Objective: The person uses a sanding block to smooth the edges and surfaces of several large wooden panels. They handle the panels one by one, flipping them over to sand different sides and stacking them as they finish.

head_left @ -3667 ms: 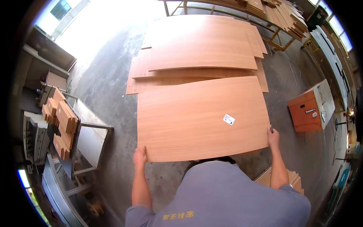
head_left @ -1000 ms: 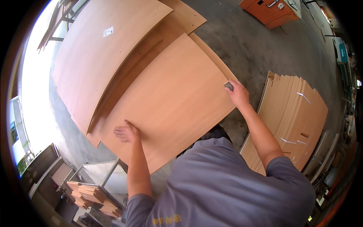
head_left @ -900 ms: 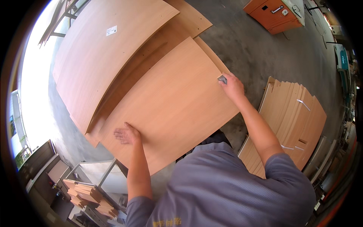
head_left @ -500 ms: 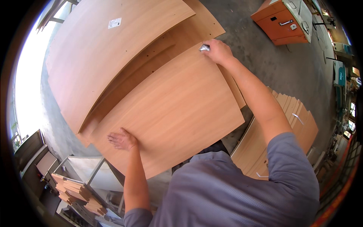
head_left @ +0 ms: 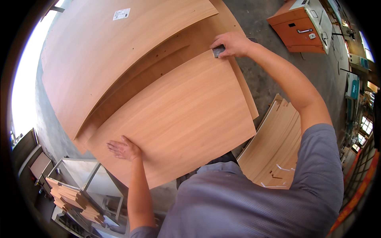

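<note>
A light wood-coloured panel lies flat before me. My left hand rests on its near left part, palm down with the fingers stretched out. At the panel's far right corner my right hand grips a small dark grey block, pinched between thumb and fingers. The block sits against the panel's corner; its underside is hidden. Beyond lies a larger curved-edge panel with a white label. Between the two panels, a lower board with small holes shows.
To my right stands a stack of wooden boards with white strips on it. An orange cabinet is at the far right. On the left, a metal frame rack stands beside stacked wood pieces.
My right hand has rolled over at the corner, so more of the grey block shows. My right elbow has swung outward. The left hand stays flat on the panel; the view has shifted slightly.
</note>
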The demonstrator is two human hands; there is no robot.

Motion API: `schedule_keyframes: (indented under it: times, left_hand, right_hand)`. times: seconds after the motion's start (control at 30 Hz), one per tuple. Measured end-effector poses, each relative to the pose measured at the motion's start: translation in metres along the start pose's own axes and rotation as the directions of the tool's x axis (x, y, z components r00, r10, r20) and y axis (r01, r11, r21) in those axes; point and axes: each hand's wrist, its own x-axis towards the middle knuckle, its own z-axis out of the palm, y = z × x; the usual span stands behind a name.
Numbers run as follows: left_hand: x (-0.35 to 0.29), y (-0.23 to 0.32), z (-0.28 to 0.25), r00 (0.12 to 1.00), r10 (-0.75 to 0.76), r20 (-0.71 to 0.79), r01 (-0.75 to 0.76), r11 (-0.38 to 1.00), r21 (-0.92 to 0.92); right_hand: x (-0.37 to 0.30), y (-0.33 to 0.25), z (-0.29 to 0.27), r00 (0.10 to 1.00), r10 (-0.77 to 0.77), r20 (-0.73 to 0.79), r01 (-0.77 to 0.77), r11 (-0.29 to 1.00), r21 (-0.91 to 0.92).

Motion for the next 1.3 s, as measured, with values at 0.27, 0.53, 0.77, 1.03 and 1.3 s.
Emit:
schedule_keyframes:
  times: [0.27, 0.53, 0.77, 1.03, 1.3]
  left_hand:
    - [0.005, 0.000, 0.000, 1.000, 0.026, 0.011, -0.026, 1.000, 0.011]
    - [0.000, -0.001, -0.002, 1.000, 0.026, -0.015, -0.026, 1.000, -0.013]
    - [-0.003, 0.010, -0.011, 0.997, 0.073, -0.033, -0.074, 0.997, -0.025]
    - [-0.015, 0.012, -0.035, 0.963, 0.260, 0.066, -0.245, 0.953, -0.178]
    - [-0.096, -0.150, -0.048, 0.948, 0.292, 0.128, -0.215, 0.882, -0.420]
  right_hand:
    - [0.079, -0.172, 0.055, 0.978, -0.206, -0.034, 0.205, 0.978, -0.030]
    - [0.015, -0.039, 0.016, 0.982, -0.180, -0.049, 0.178, 0.983, -0.055]
    - [0.051, -0.123, 0.024, 0.976, -0.218, -0.001, 0.217, 0.968, -0.123]
    - [0.143, -0.322, 0.066, 0.945, -0.320, 0.067, 0.326, 0.932, -0.156]
    - [0.229, -0.508, 0.098, 0.892, -0.428, 0.147, 0.452, 0.863, -0.228]
